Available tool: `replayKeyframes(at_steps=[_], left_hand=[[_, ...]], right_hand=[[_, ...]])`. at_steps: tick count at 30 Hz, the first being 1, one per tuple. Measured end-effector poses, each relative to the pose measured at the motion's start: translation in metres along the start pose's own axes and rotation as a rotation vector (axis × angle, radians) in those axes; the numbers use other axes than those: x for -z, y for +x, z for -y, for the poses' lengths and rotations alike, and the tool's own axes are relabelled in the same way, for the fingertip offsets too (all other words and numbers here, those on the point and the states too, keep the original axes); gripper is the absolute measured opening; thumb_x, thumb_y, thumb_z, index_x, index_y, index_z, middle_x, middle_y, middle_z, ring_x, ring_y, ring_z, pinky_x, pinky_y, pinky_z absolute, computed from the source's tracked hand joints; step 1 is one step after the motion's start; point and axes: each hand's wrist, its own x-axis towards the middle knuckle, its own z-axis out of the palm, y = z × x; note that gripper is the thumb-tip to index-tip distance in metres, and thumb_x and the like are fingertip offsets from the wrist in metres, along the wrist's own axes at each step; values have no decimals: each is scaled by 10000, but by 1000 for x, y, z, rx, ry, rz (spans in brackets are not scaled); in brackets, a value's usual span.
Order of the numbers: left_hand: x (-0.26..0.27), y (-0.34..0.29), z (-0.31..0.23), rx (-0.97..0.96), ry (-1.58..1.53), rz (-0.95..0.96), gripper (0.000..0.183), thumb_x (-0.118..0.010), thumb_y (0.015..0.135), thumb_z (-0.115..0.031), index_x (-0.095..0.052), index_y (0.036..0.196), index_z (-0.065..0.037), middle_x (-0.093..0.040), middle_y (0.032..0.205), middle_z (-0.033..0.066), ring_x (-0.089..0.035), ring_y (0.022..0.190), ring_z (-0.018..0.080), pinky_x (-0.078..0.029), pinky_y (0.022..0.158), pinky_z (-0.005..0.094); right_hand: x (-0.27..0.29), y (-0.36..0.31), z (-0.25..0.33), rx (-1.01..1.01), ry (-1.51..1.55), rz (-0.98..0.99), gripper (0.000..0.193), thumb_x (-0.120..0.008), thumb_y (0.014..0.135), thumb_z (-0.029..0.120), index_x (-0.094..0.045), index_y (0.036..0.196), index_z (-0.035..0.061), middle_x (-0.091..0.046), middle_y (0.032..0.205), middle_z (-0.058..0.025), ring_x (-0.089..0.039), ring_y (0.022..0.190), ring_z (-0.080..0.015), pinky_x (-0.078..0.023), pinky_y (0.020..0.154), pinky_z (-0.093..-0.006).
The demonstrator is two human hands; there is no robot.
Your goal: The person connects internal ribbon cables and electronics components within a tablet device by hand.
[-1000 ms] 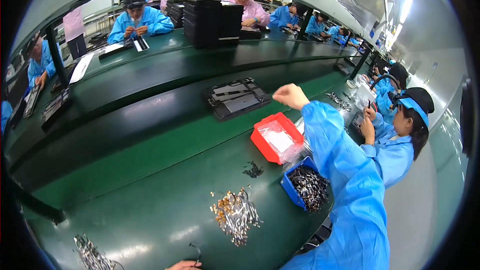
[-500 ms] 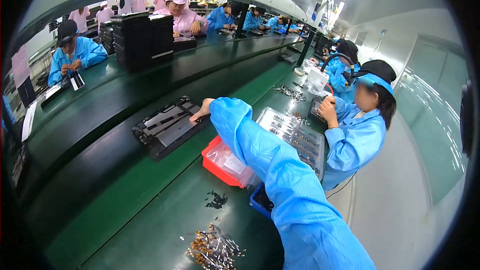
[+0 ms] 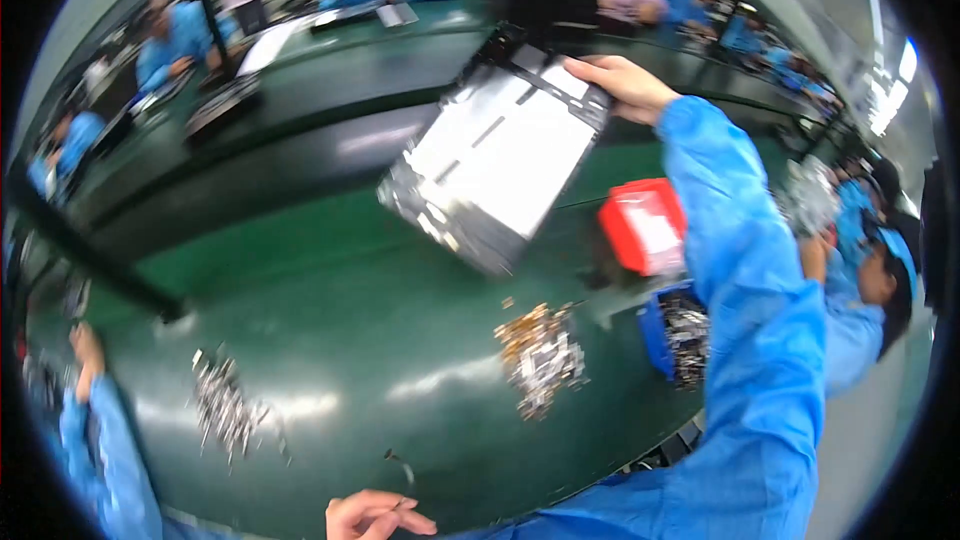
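My right hand (image 3: 625, 85) is closed on the upper right edge of a tablet-like device (image 3: 500, 150). The device has an opened black frame and a bright silver panel, and is tilted above the green bench, blurred by motion. At the lower edge, my left hand (image 3: 378, 517) has its fingers pinched together, and what is between them is too small to name. A thin curved flex cable (image 3: 403, 468) shows just beyond its fingertips. Nearby on the bench lies a heap of small gold and silver flex cables (image 3: 540, 360).
A red bin (image 3: 630, 225) with a plastic bag and a blue bin (image 3: 658, 335) of small parts stand by my right forearm. Another pile of silvery parts (image 3: 228, 405) lies at left. A dark post (image 3: 110, 250) rises there. Co-workers sit around, one at right (image 3: 860, 290).
My view has swung left and down. The tablet-like device, lying on the dark belt before, is now lifted and tilted in my right hand. My left hand has come into view.
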Motion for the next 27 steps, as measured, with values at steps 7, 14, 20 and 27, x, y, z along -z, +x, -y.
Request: replayKeyframes(at_steps=[7,14,20,27], left_hand=[[10,-81,32,-232,-163,-85,241,-546,954,-32,-546,1184,41,-685,855,249,-696,777,323,-570,742,413],[6,-97,77,-44,-208,-180,268,-523,978,-36,-503,1237,30,-688,946,219,-694,855,309,-563,777,398],[9,-83,82,-62,-153,-106,244,-490,993,-10,-533,1215,80,-726,1001,159,-715,930,213,-582,830,295],[4,-65,77,-48,-78,-87,242,-491,994,-17,-532,1219,61,-727,989,154,-714,939,205,-584,819,288]], right_hand=[[-208,-70,-39,104,-299,621,381,-683,929,254,-660,1194,-18,-700,1084,-90,-606,953,-115,-488,874,-276],[-272,-101,-81,290,-593,667,365,-718,885,280,-700,1122,4,-724,986,-158,-685,899,-220,-520,831,-316],[-286,-179,-55,766,-691,333,307,-691,809,24,-686,1116,33,-690,1011,-133,-666,917,-311,-543,809,-379],[-326,-266,-72,751,-670,505,419,-752,706,3,-740,1108,119,-654,866,-34,-643,756,-181,-537,635,-282]])
